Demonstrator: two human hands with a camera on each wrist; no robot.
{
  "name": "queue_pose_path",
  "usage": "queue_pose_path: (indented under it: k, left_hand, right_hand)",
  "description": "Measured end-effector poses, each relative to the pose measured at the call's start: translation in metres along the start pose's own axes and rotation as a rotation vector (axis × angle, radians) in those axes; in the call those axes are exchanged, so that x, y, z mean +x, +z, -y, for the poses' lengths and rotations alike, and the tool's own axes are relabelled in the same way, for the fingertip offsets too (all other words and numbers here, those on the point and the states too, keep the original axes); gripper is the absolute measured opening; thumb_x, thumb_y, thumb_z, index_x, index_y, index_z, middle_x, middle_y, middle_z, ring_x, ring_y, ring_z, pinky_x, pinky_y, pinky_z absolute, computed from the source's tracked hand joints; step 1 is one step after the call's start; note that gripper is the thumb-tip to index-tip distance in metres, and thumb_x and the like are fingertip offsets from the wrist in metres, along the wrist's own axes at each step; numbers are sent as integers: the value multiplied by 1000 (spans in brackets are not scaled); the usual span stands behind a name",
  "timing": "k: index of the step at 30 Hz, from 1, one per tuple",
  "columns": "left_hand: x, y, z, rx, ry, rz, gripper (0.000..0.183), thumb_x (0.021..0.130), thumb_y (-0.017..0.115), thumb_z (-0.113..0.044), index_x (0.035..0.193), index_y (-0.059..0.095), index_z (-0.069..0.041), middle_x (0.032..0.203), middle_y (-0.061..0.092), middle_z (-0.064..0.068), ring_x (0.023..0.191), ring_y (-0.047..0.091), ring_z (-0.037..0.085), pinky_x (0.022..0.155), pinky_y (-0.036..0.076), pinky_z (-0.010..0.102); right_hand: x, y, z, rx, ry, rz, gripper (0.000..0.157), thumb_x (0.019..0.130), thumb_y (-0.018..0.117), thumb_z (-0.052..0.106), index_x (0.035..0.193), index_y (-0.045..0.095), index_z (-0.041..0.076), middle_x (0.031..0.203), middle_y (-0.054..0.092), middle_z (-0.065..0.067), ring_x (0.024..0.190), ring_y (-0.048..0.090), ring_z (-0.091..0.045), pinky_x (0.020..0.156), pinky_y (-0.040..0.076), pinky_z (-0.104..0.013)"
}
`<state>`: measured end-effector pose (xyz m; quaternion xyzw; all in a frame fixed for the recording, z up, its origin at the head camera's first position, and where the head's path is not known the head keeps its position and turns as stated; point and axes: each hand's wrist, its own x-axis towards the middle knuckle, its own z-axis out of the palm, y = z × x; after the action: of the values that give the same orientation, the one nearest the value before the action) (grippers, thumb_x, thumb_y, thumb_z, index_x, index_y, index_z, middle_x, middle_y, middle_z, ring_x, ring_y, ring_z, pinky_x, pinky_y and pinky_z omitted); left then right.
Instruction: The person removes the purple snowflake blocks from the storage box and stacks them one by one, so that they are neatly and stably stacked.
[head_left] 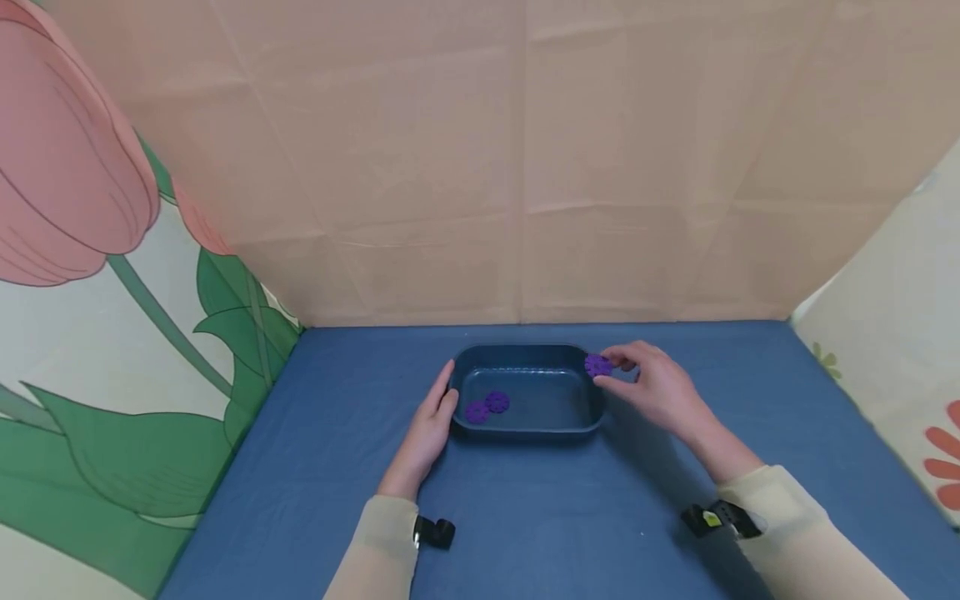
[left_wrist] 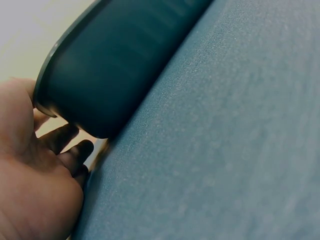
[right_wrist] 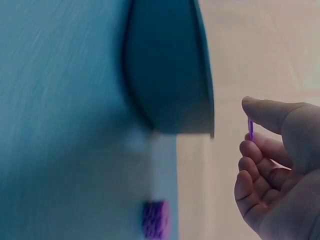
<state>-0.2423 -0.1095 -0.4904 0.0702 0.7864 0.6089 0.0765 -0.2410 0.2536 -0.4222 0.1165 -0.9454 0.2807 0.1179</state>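
A dark blue rectangular dish [head_left: 525, 432] with rounded corners rests on the blue cloth. My left hand [head_left: 426, 433] holds its left end, with the fingers along the outer wall and the thumb by the rim; in the left wrist view the fingers bend in below the rim. Between thumb and fingertips, my right hand [head_left: 660, 392] pinches a thin purple notched disc [head_left: 597, 365] at the dish's right rim. Edge-on, that disc [right_wrist: 251, 129] shows in the right wrist view, higher than the rim. Two similar discs, one [head_left: 477, 412] beside another [head_left: 497, 402], lie inside the dish at the left.
In the right wrist view a purple object [right_wrist: 156, 220] sits on the cloth beyond the dish; the right hand hides that area in the head view. A beige sheet [head_left: 517, 167] hangs behind the blue tabletop [head_left: 525, 525]. Flower-printed panels [head_left: 150, 350] flank it.
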Motion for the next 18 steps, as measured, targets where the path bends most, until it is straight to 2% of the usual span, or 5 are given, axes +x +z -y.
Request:
queue_pose_path:
  k: [3, 6, 11, 18]
  left_hand:
    - [7, 1, 13, -6, -3, -7, 48, 106, 36, -42, 148, 17, -53, 156, 14, -25, 145, 9, 6, 117, 12, 46]
    - [9, 3, 19, -10, 17, -25, 47, 104, 37, -46, 147, 19, -56, 154, 16, -27, 144, 10, 5, 117, 12, 47]
    - [9, 4, 21, -9, 31, -41, 47, 104, 38, -48, 145, 21, -59, 153, 18, -29, 144, 12, 5, 117, 14, 47]
    - [9, 3, 21, -3, 39, -46, 47, 104, 38, -45, 146, 21, -58, 154, 18, -28, 144, 13, 6, 117, 14, 49]
  right_hand:
    - [-5, -4, -15, -11, 30, -31, 46, 83, 74, 48, 115, 69, 15, 105, 63, -4, 93, 57, -24, 73, 47, -43]
    - [-10, -8, -29, -24, 69, -56, 48, 84, 73, 50, 116, 68, 14, 106, 62, -6, 94, 58, -27, 72, 46, -44]
    - [-19, -12, -50, -29, 120, -73, 47, 85, 72, 48, 118, 68, 14, 106, 61, -7, 97, 57, -27, 72, 46, -46]
    - [-26, -12, -71, -41, 125, -71, 46, 86, 73, 43, 116, 68, 9, 105, 62, -14, 95, 58, -31, 72, 46, -51]
